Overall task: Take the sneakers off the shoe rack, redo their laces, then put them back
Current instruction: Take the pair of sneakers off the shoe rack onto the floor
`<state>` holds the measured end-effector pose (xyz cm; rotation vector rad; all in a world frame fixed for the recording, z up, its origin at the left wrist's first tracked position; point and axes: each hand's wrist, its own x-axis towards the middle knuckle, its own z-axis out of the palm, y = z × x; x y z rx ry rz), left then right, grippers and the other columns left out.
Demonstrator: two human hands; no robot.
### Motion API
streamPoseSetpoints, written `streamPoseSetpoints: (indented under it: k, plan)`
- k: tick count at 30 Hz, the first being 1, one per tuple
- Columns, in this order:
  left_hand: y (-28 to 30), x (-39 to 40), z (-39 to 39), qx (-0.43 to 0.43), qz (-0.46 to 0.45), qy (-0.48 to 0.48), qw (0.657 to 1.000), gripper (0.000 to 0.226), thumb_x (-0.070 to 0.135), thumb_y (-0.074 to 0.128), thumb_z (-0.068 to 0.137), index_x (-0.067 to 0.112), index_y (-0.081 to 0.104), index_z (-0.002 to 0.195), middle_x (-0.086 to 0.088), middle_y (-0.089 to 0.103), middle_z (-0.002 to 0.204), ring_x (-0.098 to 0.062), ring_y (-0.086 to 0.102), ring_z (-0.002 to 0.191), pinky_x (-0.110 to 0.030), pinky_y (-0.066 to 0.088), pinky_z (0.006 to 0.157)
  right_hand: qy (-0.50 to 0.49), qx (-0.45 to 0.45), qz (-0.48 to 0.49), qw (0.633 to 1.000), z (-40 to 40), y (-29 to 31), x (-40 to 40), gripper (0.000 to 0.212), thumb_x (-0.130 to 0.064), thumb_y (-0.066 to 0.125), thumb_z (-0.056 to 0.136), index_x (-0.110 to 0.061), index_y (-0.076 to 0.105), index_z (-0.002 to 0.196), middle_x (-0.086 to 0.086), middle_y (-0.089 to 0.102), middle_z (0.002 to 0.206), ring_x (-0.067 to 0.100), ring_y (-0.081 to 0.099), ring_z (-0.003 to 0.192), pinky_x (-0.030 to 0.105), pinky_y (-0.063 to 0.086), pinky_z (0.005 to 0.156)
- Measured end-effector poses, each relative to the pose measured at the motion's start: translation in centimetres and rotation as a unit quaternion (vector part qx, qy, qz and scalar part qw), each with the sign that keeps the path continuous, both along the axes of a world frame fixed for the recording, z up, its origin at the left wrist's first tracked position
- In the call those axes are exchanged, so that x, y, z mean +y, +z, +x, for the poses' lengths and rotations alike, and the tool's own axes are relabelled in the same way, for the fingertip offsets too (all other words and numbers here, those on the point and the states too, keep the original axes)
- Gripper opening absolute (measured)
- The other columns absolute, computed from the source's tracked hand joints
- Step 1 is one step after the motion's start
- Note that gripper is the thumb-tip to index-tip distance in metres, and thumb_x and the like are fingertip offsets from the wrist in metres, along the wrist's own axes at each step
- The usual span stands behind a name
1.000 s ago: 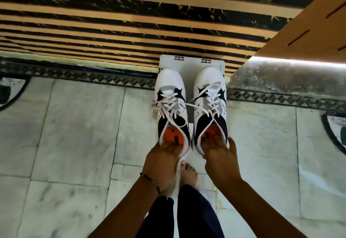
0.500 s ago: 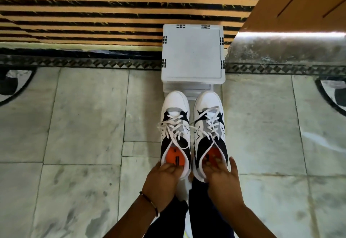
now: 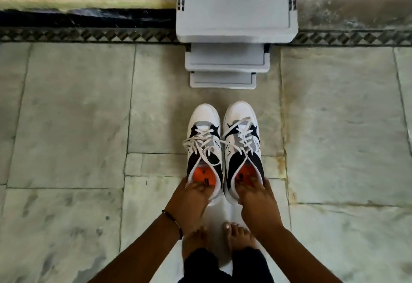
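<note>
Sneaker pair, off shoe rack (image 3: pixel 236 8), fetching step: left hand (image 3: pixel 189 202) gripped left sneaker (image 3: pixel 204 144) heel, right hand (image 3: pixel 256 202) right sneaker (image 3: pixel 243 140); setting down, then unlacing, judged next

The person is wearing dark trousers (image 3: pixel 225 267) reaching the ankles. Both forearms are showing bare, with no sleeves visible. The left wrist is carrying a thin dark band (image 3: pixel 176 223). Both feet (image 3: pixel 239 236) are showing bare, without socks or footwear.
</note>
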<state>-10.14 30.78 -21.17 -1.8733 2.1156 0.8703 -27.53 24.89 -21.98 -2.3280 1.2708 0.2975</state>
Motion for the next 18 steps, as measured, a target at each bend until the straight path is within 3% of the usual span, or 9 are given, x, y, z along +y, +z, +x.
streamPoseSetpoints:
  k: [2, 3, 5, 7, 10, 12, 14, 18]
  plan:
    - [-4.1, -1.2, 0.0, -0.039, 0.011, -0.012, 0.999, 0.05, 0.022, 0.055, 0.082, 0.018, 0.045, 0.131, -0.004, 0.068, 0.115, -0.024, 0.059, 0.112, -0.061, 0.027, 0.109, -0.004, 0.0, -0.004, 1.0, 0.2, -4.4, -1.0, 0.046, 0.008, 0.07, 0.049, -0.015, 0.069, 0.089, 0.005, 0.074, 0.089, 0.03, 0.063, 0.105, 0.056, 0.042, 0.098]
    - [-5.4, -1.9, 0.1, -0.067, 0.012, -0.015, 0.998, 0.052, 0.023, 0.054, 0.085, 0.02, 0.041, 0.135, -0.003, 0.065, 0.119, -0.022, 0.056, 0.116, -0.065, 0.015, 0.112, -0.006, 0.006, -0.003, 1.0, 0.4, -5.8, -1.6, 0.044, 0.008, 0.067, 0.055, -0.015, 0.069, 0.093, 0.005, 0.074, 0.093, 0.03, 0.061, 0.109, 0.056, 0.039, 0.101]
    - [-8.1, -2.9, 0.2, -0.107, -0.028, -0.032, 0.993, 0.053, 0.03, 0.075, 0.065, 0.024, 0.061, 0.116, 0.003, 0.075, 0.087, -0.014, 0.069, 0.089, -0.066, 0.019, 0.104, -0.01, 0.02, -0.021, 1.0, 0.5, -8.7, -2.5, 0.042, 0.006, 0.068, 0.059, -0.016, 0.068, 0.094, 0.005, 0.074, 0.093, 0.03, 0.061, 0.107, 0.058, 0.037, 0.102]
    - [-10.6, -3.1, 0.6, -0.108, -0.021, -0.069, 0.992, 0.047, 0.032, 0.08, 0.049, 0.027, 0.07, 0.095, 0.007, 0.071, 0.059, -0.009, 0.069, 0.062, -0.063, 0.027, 0.096, -0.011, 0.029, -0.058, 0.998, 0.8, -10.9, -3.5, 0.038, 0.004, 0.075, 0.049, -0.016, 0.069, 0.082, 0.003, 0.074, 0.074, 0.031, 0.067, 0.091, 0.061, 0.041, 0.096]
    - [-13.9, -4.4, 1.4, -0.089, -0.049, -0.099, 0.99, 0.04, 0.037, 0.074, 0.055, 0.026, 0.07, 0.093, 0.009, 0.07, 0.058, -0.005, 0.068, 0.061, -0.055, 0.032, 0.101, 0.023, 0.018, -0.119, 0.992, 1.3, -12.9, -4.6, 0.035, 0.002, 0.074, 0.036, -0.018, 0.067, 0.064, -0.001, 0.065, 0.049, 0.027, 0.069, 0.07, 0.055, 0.039, 0.102]
    - [-15.5, -5.5, 1.9, -0.074, -0.085, -0.106, 0.988, 0.03, 0.038, 0.06, 0.066, 0.027, 0.069, 0.092, 0.01, 0.07, 0.059, -0.005, 0.067, 0.061, -0.049, 0.027, 0.113, 0.044, -0.003, -0.13, 0.99, 1.4, -14.2, -5.5, 0.033, -0.001, 0.072, 0.034, -0.019, 0.067, 0.062, -0.002, 0.063, 0.045, 0.024, 0.068, 0.063, 0.047, 0.033, 0.108]
    - [-16.9, -6.2, 2.3, -0.064, -0.124, -0.115, 0.984, 0.035, 0.036, 0.045, 0.069, 0.026, 0.069, 0.092, 0.01, 0.068, 0.058, -0.006, 0.065, 0.059, -0.047, 0.02, 0.112, 0.072, -0.001, -0.132, 0.989, 1.3, -15.3, -6.0, 0.031, -0.006, 0.069, 0.032, -0.021, 0.065, 0.059, -0.001, 0.06, 0.042, 0.021, 0.066, 0.056, 0.044, 0.031, 0.111]
    - [-19.6, -6.2, 2.5, -0.048, -0.184, -0.102, 0.976, 0.033, 0.03, 0.046, 0.072, 0.019, 0.068, 0.093, 0.007, 0.066, 0.053, -0.011, 0.063, 0.052, -0.049, 0.02, 0.115, 0.094, -0.024, -0.144, 0.985, 1.6, -17.2, -6.3, 0.029, -0.012, 0.045, 0.04, -0.02, 0.066, 0.058, 0.0, 0.056, 0.037, 0.021, 0.064, 0.048, 0.039, 0.016, 0.109]
